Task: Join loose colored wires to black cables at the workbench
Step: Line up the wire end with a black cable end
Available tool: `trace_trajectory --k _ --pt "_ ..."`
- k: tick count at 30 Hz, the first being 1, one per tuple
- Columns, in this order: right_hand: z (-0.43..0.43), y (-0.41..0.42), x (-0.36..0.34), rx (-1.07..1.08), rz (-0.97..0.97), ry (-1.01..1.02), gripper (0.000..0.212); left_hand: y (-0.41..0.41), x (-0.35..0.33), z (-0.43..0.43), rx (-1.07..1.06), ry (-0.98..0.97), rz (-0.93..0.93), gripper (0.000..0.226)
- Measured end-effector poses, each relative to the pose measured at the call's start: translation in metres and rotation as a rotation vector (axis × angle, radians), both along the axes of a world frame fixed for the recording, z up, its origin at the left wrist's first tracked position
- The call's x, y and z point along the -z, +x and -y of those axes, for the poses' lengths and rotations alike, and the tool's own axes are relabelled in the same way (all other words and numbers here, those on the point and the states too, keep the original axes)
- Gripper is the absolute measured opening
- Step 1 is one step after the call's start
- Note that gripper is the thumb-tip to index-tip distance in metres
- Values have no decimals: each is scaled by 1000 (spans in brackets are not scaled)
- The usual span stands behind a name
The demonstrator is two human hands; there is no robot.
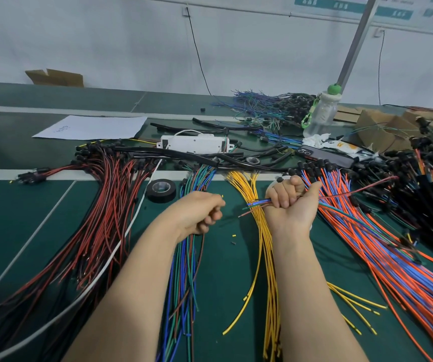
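Note:
My right hand [291,202] grips a small bunch of coloured wires [258,202] whose blue, green and red ends stick out to the left of the fist; a red wire [367,188] trails away to the right. My left hand [202,212] hovers with curled fingers just left of those ends, above the mixed blue, green and brown wire bundle [186,270]; whether it pinches a wire I cannot tell. Yellow wires [265,257] run under my right forearm. Black cables [184,155] lie across the green bench behind the bundles.
Red and black wires [92,231] fan out at the left, orange and blue wires [393,257] at the right. A roll of black tape [161,190], a white box [197,143], a water bottle [321,113], a phone [325,156] and a paper sheet [92,128] lie around.

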State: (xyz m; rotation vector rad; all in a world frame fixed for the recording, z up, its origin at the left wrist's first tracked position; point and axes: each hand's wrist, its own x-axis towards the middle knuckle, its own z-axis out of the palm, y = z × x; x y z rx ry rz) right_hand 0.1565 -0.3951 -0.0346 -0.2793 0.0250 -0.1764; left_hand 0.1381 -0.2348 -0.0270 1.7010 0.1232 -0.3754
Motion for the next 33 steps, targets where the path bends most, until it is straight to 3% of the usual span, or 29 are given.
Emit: trace_trajectory --k 3,7,13,24,33 --pt "-4 0 -1 -11 -2 -1 68 2 -4 11 -276 -180 49 18" --pt "-7 -1 -2 -20 1 6 66 0 1 43 -307 -401 -18 35" --pt "-17 -3 -2 -68 -16 -78 52 0 2 53 -427 -694 -15 40" --pt "-24 -6 -5 -223 7 -177 43 3 4 48 -448 -802 83 48" --pt "-39 -8 -5 -213 -12 -222 44 3 4 48 -402 -873 104 36"
